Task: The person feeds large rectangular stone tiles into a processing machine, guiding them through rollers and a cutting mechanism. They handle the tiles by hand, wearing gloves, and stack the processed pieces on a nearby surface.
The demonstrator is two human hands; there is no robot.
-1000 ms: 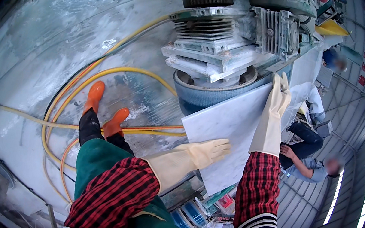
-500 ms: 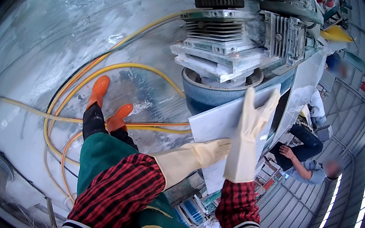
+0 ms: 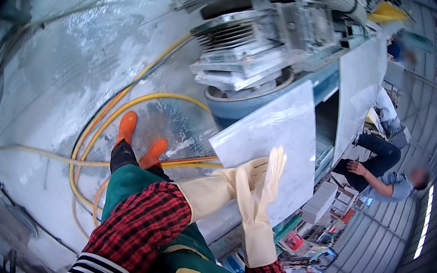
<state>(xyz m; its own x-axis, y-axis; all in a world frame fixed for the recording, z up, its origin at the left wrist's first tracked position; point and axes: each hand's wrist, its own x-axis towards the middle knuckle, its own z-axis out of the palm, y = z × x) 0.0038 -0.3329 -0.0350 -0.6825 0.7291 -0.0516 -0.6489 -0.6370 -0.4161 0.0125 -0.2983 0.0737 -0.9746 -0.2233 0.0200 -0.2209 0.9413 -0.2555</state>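
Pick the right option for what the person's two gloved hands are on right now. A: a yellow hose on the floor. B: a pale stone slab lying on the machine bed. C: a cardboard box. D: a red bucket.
B: the left hand and the right hand, both in cream rubber gloves, lie against the near edge of the pale stone slab, while the yellow hoses run along the wet floor well away from them.

One head-worn fisheye view looks steeply down, close over the marble slab (image 3: 277,139).
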